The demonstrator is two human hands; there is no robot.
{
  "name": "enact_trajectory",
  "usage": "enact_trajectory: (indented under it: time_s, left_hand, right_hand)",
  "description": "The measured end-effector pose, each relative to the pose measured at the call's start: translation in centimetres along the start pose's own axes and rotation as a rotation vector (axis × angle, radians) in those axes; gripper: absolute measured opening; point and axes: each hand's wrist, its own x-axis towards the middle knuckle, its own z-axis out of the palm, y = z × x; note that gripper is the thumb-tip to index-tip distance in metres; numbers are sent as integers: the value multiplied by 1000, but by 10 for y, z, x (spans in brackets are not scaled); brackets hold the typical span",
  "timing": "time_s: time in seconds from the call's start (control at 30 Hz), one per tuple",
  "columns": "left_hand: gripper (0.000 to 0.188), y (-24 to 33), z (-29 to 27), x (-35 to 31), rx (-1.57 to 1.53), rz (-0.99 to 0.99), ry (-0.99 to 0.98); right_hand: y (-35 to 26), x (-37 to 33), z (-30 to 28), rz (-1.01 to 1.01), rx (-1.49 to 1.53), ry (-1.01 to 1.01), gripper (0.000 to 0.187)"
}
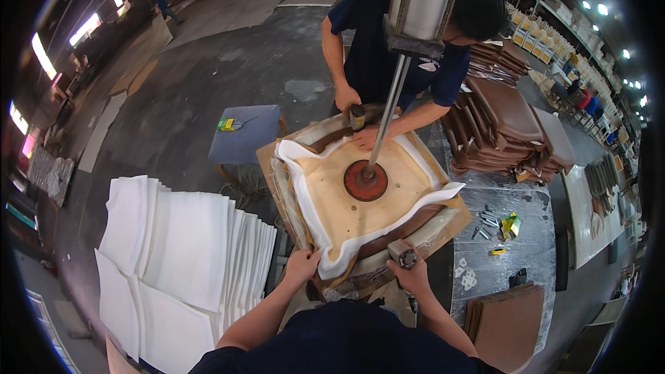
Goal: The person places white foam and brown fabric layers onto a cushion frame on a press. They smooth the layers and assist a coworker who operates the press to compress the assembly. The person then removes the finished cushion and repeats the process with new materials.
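A plywood seat board (350, 197) lies on white foam padding (305, 194) with brown covering under it, pressed down by a red round pad (365, 181) on a metal rod (388, 107). My left hand (302, 266) grips the near edge of the foam and covering. A pneumatic staple gun (402, 257) is held in my right hand (413, 275) at the near edge of the seat. Across the seat, a person in a dark shirt (377, 41) holds a second gun (357, 117) and presses a hand (364, 138) on the far edge.
A fanned stack of white foam sheets (180, 249) lies at my left. A grey stool (246, 134) stands behind it. Finished brown seat cushions (506, 125) are piled at the right on a foil-covered table (512, 249) with staples. Brown boards (509, 322) lie nearby.
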Motion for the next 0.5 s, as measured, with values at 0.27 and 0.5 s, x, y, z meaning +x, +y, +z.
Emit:
enact_trajectory:
  time_s: [0.27,0.5]
  left_hand:
    - [57,-7,-1,8,51,56,-10]
    - [58,-3,-10,8,31,29,-129]
  right_hand:
    - [3,-3,4,15,-4,13,69]
    - [9,-7,10,-15,-40,90,70]
